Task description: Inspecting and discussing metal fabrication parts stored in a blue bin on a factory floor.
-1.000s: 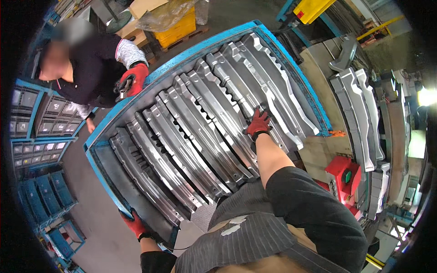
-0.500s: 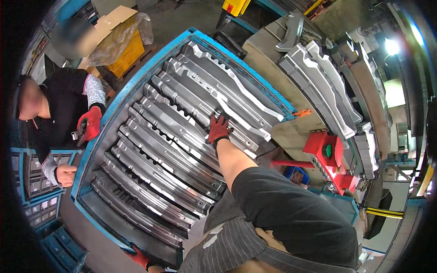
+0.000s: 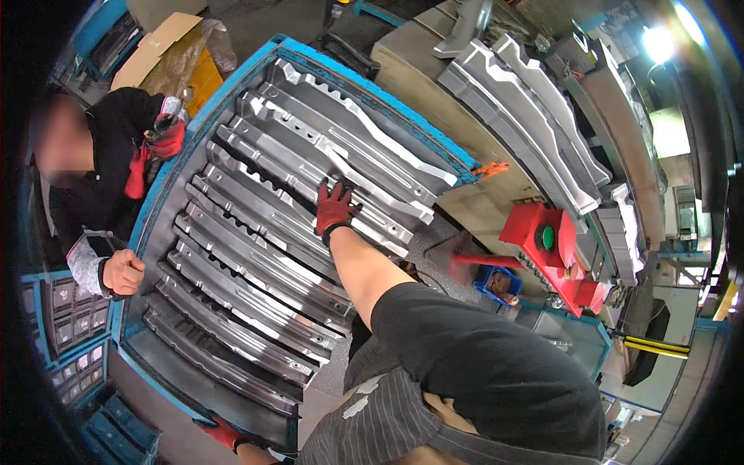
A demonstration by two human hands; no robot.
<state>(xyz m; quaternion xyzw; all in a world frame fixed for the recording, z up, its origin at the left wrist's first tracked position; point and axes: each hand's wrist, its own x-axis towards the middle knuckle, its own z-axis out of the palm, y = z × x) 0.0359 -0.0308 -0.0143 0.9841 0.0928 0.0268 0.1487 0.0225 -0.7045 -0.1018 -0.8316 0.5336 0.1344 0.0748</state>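
My right hand (image 3: 336,209), in a red glove with dark fingertips, lies with spread fingers on a long pressed metal panel (image 3: 298,182). Several similar silver-grey panels with wavy edges stand side by side in a blue-rimmed metal bin (image 3: 209,108). At the bin's near left corner, my left hand (image 3: 223,434), also in a red glove, is closed over the rim. Part of that hand's grip is hidden by the bin edge.
Across the bin's left side stands a co-worker (image 3: 116,167), with one red-gloved hand (image 3: 164,138) and one bare hand (image 3: 122,273) by the rim. A red machine stand (image 3: 542,248) and a bench with more panels (image 3: 527,124) are at the right.
The bin and panels have shifted left and slightly up in the picture. My hands keep their places on panel and rim. The co-worker's gloved hand has risen from the rim.
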